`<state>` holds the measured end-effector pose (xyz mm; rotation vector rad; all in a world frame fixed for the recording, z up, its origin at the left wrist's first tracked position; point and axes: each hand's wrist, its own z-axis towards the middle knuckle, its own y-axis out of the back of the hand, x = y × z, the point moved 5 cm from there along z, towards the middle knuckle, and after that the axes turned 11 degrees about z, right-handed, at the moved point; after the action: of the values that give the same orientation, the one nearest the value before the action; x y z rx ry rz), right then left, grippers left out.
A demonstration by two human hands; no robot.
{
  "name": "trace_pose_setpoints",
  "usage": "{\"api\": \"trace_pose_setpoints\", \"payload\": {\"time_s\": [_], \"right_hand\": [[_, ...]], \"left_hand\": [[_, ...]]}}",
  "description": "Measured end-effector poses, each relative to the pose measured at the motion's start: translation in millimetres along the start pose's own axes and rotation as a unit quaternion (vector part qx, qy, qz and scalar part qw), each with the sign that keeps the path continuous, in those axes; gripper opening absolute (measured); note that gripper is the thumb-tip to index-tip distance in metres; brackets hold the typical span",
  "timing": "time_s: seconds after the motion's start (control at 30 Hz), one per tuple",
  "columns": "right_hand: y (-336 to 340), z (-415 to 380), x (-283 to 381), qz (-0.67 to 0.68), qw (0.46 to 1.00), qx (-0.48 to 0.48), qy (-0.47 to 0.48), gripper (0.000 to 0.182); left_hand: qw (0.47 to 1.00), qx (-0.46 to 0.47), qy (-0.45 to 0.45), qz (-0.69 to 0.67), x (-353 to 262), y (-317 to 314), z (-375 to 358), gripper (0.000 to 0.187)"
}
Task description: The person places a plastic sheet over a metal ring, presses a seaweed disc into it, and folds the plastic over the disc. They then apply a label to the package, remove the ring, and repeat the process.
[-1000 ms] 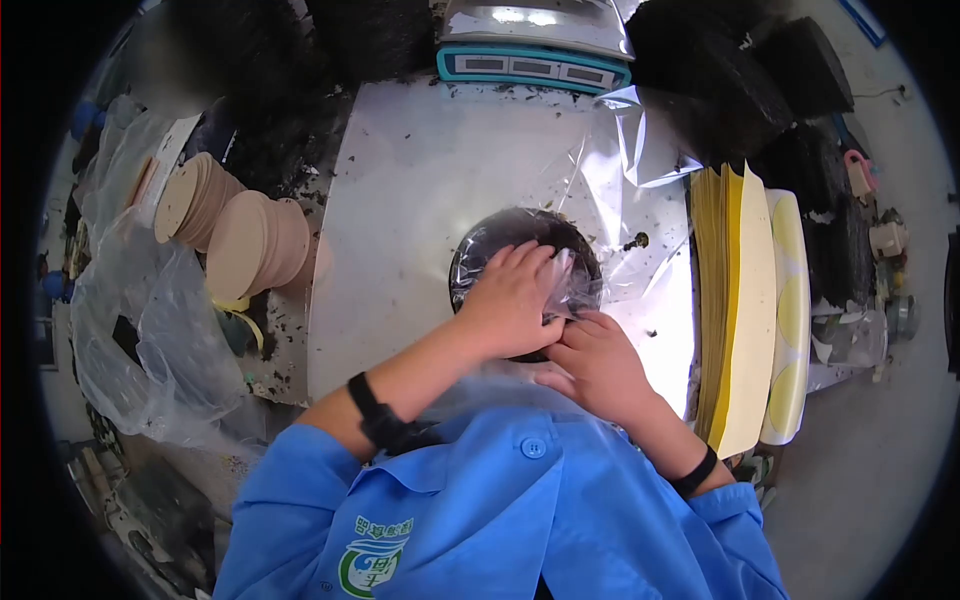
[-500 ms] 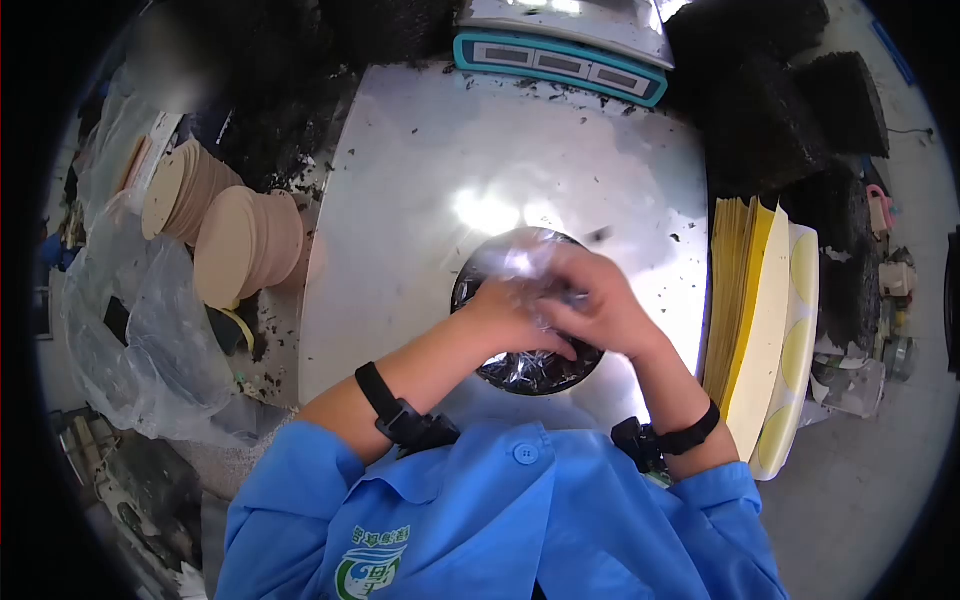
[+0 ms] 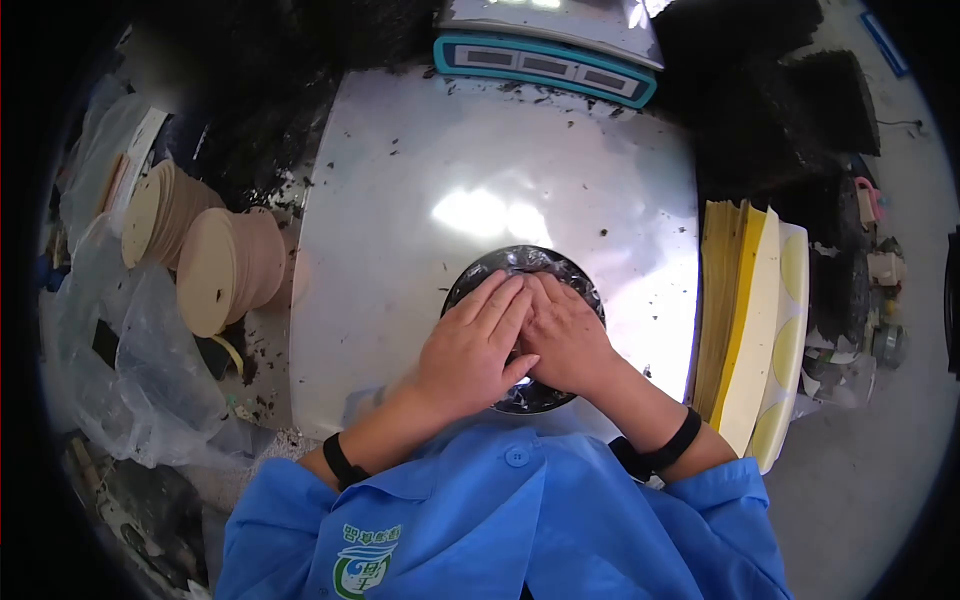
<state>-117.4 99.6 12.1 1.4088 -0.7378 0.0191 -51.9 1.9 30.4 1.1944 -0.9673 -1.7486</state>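
A round, black, disc-like thing (image 3: pixel 562 264) with shiny clear film over it rests near the front of the pale metal tabletop (image 3: pixel 385 240). My left hand (image 3: pixel 477 345) lies flat on its left side, fingers stretched towards the far edge and thumb out to the right. Over the right side, my right hand (image 3: pixel 566 335) is also laid flat, its fingers pointing up and left to meet those of the left. Both palms face down and hide the disc's middle. Neither hand grips anything that I can see.
A scale with a teal frame (image 3: pixel 545 67) stands at the back. Stacks of round beige discs (image 3: pixel 230 270) and crumpled clear plastic (image 3: pixel 150 370) lie on the left. Yellow-edged sheets (image 3: pixel 735 320) stand at the right edge. Dark flaky stacks (image 3: pixel 830 100) surround the back. Dark crumbs dot the tabletop.
Half a second ago my hands were raised, fingers bent and blurred around shiny clear film above the disc. Now they lie flat on it side by side. The view has shifted slightly.
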Motion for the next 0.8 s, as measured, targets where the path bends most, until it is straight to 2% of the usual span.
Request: {"api": "trace_pose_setpoints", "payload": {"time_s": [0.03,0.07,0.13,0.2,0.23,0.3,0.33,0.37,0.4,0.43,0.47,0.5,0.53,0.57,0.6,0.63,0.67,0.7,0.73,0.8], "right_hand": [[10,-6,2,0.078,0.997,0.003,-0.010,0.045],[27,-15,7,0.124,0.990,-0.035,0.051,0.039],[57,-39,14,0.140,0.983,-0.118,0.009,0.034],[13,-46,11,0.039,0.999,-0.031,0.000,0.026],[20,-56,9,0.029,0.998,-0.046,-0.020,0.026],[37,-63,-1,0.225,0.973,0.035,-0.041,0.027],[72,-94,-16,0.293,0.948,-0.108,-0.070,0.033],[112,-134,-33,0.205,0.935,-0.240,-0.162,0.035],[142,-183,-63,0.090,0.915,-0.303,-0.250,0.042],[164,-251,-112,0.013,0.865,-0.399,-0.304,0.045],[183,-327,-169,0.025,0.804,-0.449,-0.388,0.048],[178,-411,-219,-0.130,0.739,-0.467,-0.468,0.055],[154,-486,-262,-0.047,0.686,-0.413,-0.597,0.061],[104,-537,-290,0.200,0.515,-0.253,-0.794,0.065],[76,-548,-300,0.031,0.643,-0.217,-0.733,0.059],[91,-480,-228,0.346,0.593,-0.309,-0.658,0.049],[91,-440,-180,0.554,0.587,-0.346,-0.478,0.043],[108,-396,-127,0.544,0.715,-0.140,-0.417,0.042],[130,-403,-116,0.547,0.712,-0.145,-0.416,0.042],[167,-419,-102,0.582,0.744,-0.201,-0.259,0.032]], "left_hand": [[0.999,0.021,0.022,0.017,2,-2,-1,0.066],[0.998,0.040,0.038,0.027,1,-7,0,0.064],[0.995,0.083,0.049,0.033,-2,-12,1,0.058],[0.990,0.085,0.014,0.114,-10,-22,3,0.053],[0.991,0.081,-0.013,0.108,-13,-22,1,0.053],[0.985,0.123,0.032,0.121,-8,-25,1,0.053],[0.985,0.123,0.019,0.122,-10,-24,1,0.053],[0.983,0.126,0.023,0.131,-11,-23,2,0.053],[0.981,0.128,0.031,0.139,-11,-23,2,0.052],[0.982,0.122,0.031,0.142,-12,-24,2,0.052],[0.982,0.117,0.030,0.142,-12,-24,2,0.052],[0.982,0.118,0.029,0.145,-13,-25,2,0.053],[0.981,0.120,0.026,0.149,-13,-25,1,0.053],[0.982,0.115,0.024,0.150,-13,-26,-3,0.053],[0.981,0.111,0.023,0.155,-11,-27,-3,0.054],[0.981,0.112,0.020,0.158,-10,-29,-2,0.055],[0.980,0.114,0.018,0.159,-11,-29,-2,0.055],[0.980,0.119,0.023,0.157,-12,-28,-2,0.055],[0.980,0.121,0.028,0.155,-13,-27,-1,0.055],[0.979,0.124,0.019,0.160,-14,-27,2,0.055]]}}
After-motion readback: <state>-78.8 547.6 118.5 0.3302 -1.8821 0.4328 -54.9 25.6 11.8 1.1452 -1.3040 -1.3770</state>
